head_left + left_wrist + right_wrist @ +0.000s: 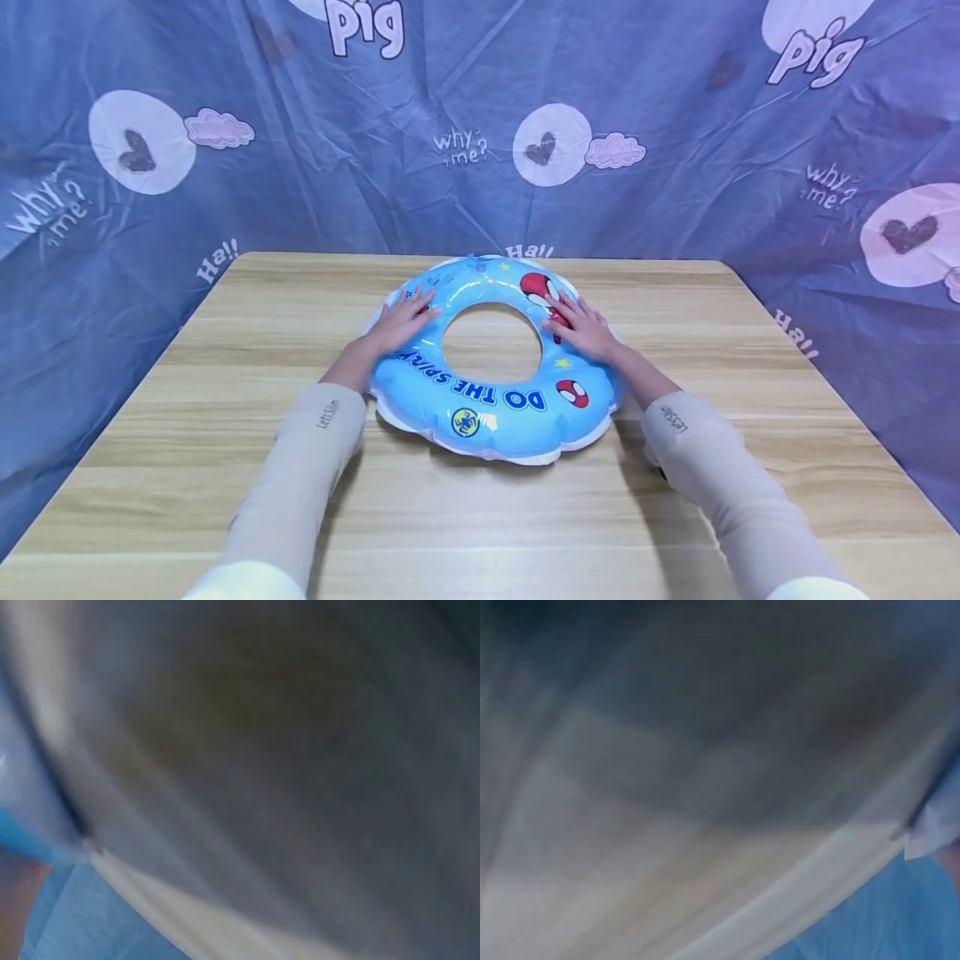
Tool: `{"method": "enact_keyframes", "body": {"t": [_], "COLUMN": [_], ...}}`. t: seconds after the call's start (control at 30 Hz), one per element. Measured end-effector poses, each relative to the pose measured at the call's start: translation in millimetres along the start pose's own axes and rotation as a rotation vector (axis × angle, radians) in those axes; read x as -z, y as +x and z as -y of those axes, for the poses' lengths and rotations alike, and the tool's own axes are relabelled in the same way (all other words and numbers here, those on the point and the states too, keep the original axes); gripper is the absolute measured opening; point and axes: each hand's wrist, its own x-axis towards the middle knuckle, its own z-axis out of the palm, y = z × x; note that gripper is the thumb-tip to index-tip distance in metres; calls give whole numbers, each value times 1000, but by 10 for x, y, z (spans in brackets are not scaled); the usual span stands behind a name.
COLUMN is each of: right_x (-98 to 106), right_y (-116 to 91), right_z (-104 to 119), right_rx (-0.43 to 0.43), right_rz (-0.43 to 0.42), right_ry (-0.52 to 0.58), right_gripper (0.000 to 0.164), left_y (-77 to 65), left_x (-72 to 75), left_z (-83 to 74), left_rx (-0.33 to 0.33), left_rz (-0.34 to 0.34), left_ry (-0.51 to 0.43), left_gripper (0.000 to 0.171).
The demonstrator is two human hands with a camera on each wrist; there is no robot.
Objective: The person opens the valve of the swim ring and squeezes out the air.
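Observation:
A blue inflatable swim ring [480, 425] with red masks, yellow stars and upside-down lettering lies on the wooden table, puffed up with air. My left hand [402, 322] rests on the ring's left side, fingers spread toward the hole. On the opposite side my right hand [585, 327] lies over a red printed figure, its fingers extended. At the left edge of the left wrist view, a sliver of the ring [19, 834] shows beside a bit of the hand. The right wrist view is mostly blurred table, with the ring's pale edge [934, 829] at far right.
The light wood table [187, 467] reaches back to a blue cloth [480, 75] printed with pigs, hearts and words, which hangs behind and along both sides. Grey sleeves [300, 475] cover both forearms. Something small and dark [663, 474] shows under the right sleeve.

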Motion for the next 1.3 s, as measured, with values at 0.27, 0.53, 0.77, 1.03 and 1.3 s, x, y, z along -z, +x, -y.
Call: {"method": "enact_keyframes", "body": {"t": [0.27, 0.53, 0.77, 1.03, 1.3], "right_x": [128, -87, -109, -99, -85], "right_y": [-72, -123, -82, -65, -68], "right_z": [-46, -158, -120, -71, -48], "right_rx": [51, 75, 61, 48, 43], "right_rz": [-32, -38, -29, 5, 24], "right_ry": [-84, -181, -193, -202, -200], "right_gripper": [65, 69, 69, 66, 66], "left_y": [-77, -62, -68, -65, -39], "left_x": [86, -151, -138, -108, -101], "left_z": [123, 125, 145, 143, 137], "left_rx": [-71, 15, 22, 44, 71], "left_rz": [-53, 46, 42, 68, 96], "left_ry": [223, 308, 331, 342, 332], "left_gripper": [65, 71, 71, 71, 70]}}
